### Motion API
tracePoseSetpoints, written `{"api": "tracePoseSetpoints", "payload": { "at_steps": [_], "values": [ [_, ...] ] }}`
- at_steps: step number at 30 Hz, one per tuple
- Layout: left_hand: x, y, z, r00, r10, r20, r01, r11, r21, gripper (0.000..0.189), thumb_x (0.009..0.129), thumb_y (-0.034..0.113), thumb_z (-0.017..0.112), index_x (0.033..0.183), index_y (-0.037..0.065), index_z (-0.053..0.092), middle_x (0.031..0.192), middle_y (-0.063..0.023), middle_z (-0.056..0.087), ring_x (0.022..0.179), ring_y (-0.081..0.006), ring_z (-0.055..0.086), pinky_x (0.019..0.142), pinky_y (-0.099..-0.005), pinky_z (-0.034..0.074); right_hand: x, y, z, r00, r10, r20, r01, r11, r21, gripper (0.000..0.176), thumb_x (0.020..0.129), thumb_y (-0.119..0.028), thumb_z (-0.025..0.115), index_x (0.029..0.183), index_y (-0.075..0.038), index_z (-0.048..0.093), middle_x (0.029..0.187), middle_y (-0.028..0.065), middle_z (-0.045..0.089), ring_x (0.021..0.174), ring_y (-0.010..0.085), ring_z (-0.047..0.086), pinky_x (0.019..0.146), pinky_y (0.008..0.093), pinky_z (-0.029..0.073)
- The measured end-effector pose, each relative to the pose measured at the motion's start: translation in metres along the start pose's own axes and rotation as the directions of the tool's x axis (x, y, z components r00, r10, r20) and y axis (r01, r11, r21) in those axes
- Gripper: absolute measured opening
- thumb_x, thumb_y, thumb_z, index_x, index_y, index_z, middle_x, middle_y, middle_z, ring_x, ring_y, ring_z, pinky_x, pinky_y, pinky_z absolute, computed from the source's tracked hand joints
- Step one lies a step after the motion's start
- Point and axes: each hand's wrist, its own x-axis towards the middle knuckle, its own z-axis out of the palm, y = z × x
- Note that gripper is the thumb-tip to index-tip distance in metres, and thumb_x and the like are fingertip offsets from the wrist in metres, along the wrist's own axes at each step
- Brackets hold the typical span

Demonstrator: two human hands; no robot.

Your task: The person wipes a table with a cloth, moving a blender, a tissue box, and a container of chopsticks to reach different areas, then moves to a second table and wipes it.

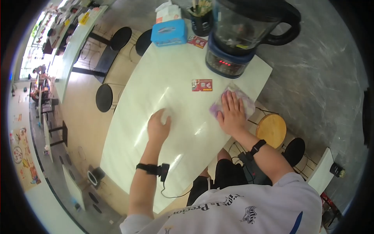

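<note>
My right hand (233, 113) lies flat on a purple and white cloth (249, 102), its fingers stretched out and pressing it against the tabletop near the right edge. To the left, my left hand (157, 126) rests at the middle of the white table (175, 78) with its fingers curled. Something pale shows between thumb and fingers, but I cannot make out what it is. A red printed card (202, 85) lies on the table between and beyond my hands. Past the cloth stands a blender (228, 62) with a dark base and lit red digits.
At the table's far end are a blue tissue box (169, 32), a black cup (201, 24) of wrapped sticks and another red card (197, 41). A wooden stool (271, 130) stands off the right edge. Black stools (104, 98) and other tables are on the left.
</note>
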Motion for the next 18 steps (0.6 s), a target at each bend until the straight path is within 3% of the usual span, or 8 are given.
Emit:
{"api": "tracePoseSetpoints", "payload": {
  "at_steps": [1,3,5,8,10,12,15,18],
  "values": [
    [0.006,0.018,0.004,0.997,0.066,-0.049,-0.068,0.997,-0.031,0.033,0.090,0.019,0.068,0.119,0.004,0.070,0.119,-0.0170,0.071,0.115,-0.0362,0.063,0.102,-0.0454,0.049,-0.001,-0.016,0.004,1.000,-0.015,0.002,0.015,1.000,0.001,0.077,0.090,-0.036,0.056,0.156,-0.001,0.035,0.163,0.0203,0.031,0.152,0.0370,0.027,0.124,0.0557,0.018],
    [0.032,0.059,0.009,0.943,0.331,0.009,-0.330,0.942,-0.067,0.034,0.093,0.020,0.065,0.123,0.005,0.069,0.119,-0.0148,0.071,0.116,-0.0346,0.063,0.105,-0.0448,0.047,0.006,-0.034,0.010,1.000,0.008,-0.024,-0.007,0.999,0.032,0.078,0.090,-0.036,0.056,0.156,0.000,0.035,0.163,0.0215,0.031,0.153,0.0369,0.025,0.124,0.0552,0.016],
    [0.058,0.090,0.028,0.882,0.439,0.172,-0.437,0.898,-0.054,0.041,0.097,0.027,0.059,0.133,0.007,0.064,0.135,-0.0127,0.065,0.129,-0.0311,0.056,0.110,-0.0444,0.042,0.011,-0.040,0.011,1.000,-0.007,-0.029,0.008,1.000,0.026,0.078,0.089,-0.035,0.056,0.155,0.000,0.035,0.163,0.0220,0.031,0.153,0.0370,0.025,0.124,0.0554,0.016],
    [0.103,0.079,0.070,0.860,0.495,0.126,-0.511,0.839,0.186,0.051,0.099,0.034,0.055,0.145,0.009,0.054,0.153,-0.0093,0.051,0.143,-0.0281,0.044,0.117,-0.0458,0.035,0.013,-0.041,0.007,0.999,-0.021,-0.032,0.023,0.998,0.052,0.078,0.088,-0.035,0.057,0.155,0.000,0.036,0.162,0.0225,0.031,0.153,0.0382,0.025,0.124,0.0561,0.015],
    [0.139,0.085,0.065,0.884,0.420,0.208,-0.463,0.849,0.255,0.058,0.101,0.037,0.051,0.152,0.011,0.046,0.163,-0.0057,0.037,0.150,-0.0277,0.035,0.120,-0.0462,0.031,0.014,-0.042,0.009,1.000,0.003,-0.017,-0.001,0.997,0.078,0.079,0.087,-0.034,0.058,0.154,0.001,0.037,0.162,0.0231,0.032,0.152,0.0392,0.025,0.124,0.0565,0.015],
    [0.168,0.085,0.070,0.857,0.515,-0.010,-0.488,0.818,0.304,0.051,0.098,0.029,0.054,0.145,0.011,0.054,0.157,-0.0059,0.047,0.147,-0.0289,0.039,0.119,-0.0459,0.032,0.014,-0.041,0.007,1.000,-0.009,0.000,0.009,0.998,0.067,0.079,0.087,-0.034,0.059,0.153,0.002,0.037,0.161,0.0233,0.032,0.152,0.0396,0.025,0.124,0.0568,0.015],
    [0.211,0.094,0.052,0.773,0.635,0.013,-0.609,0.735,0.298,0.041,0.092,0.023,0.058,0.131,0.010,0.065,0.144,-0.0094,0.059,0.136,-0.0313,0.049,0.111,-0.0480,0.039,0.017,-0.043,0.001,0.999,-0.017,0.029,0.015,0.997,0.069,0.079,0.086,-0.034,0.059,0.152,0.004,0.038,0.161,0.0241,0.032,0.151,0.0404,0.025,0.124,0.0577,0.015],
    [0.251,0.112,0.002,0.893,0.429,-0.136,-0.419,0.903,0.097,0.031,0.086,0.019,0.062,0.114,0.010,0.069,0.124,-0.0115,0.067,0.120,-0.0328,0.058,0.099,-0.0496,0.045,0.018,-0.042,0.000,0.999,-0.014,0.046,0.011,0.996,0.085,0.079,0.085,-0.034,0.059,0.151,0.005,0.038,0.160,0.0249,0.032,0.151,0.0418,0.026,0.123,0.0593,0.016]
  ]
}}
